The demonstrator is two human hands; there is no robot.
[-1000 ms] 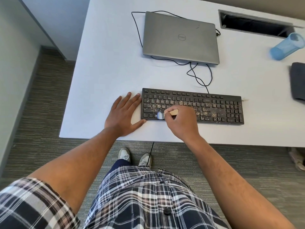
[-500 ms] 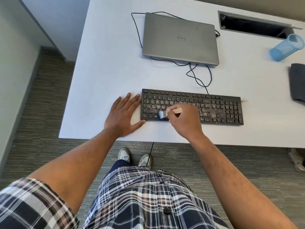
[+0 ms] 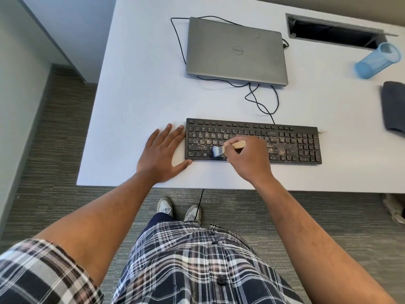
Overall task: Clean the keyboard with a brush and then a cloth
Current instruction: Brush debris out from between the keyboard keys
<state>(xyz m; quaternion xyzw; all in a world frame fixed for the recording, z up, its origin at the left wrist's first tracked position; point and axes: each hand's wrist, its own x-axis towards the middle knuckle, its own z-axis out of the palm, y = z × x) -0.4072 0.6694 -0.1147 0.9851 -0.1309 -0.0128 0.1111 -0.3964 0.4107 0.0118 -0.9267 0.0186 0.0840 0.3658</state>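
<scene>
A black keyboard [image 3: 291,143] speckled with tan crumbs lies near the front edge of the white desk [image 3: 140,95]. My right hand [image 3: 247,161] grips a small brush [image 3: 228,148] by its wooden handle, and its blue-white bristles touch the lower left keys. My left hand [image 3: 161,154] lies flat on the desk with fingers straight, its fingertips and thumb against the keyboard's left edge. A dark grey cloth [image 3: 393,108] lies at the desk's right edge, partly cut off.
A closed grey laptop [image 3: 236,51] sits behind the keyboard, with black cables [image 3: 260,99] looping between them. A blue plastic cup [image 3: 377,61] lies on its side at the far right, near a cable slot [image 3: 333,32] in the desk. Carpet lies below the desk edge.
My right hand has shifted to the right along the keyboard's lower rows with the brush. My left hand has stayed in place.
</scene>
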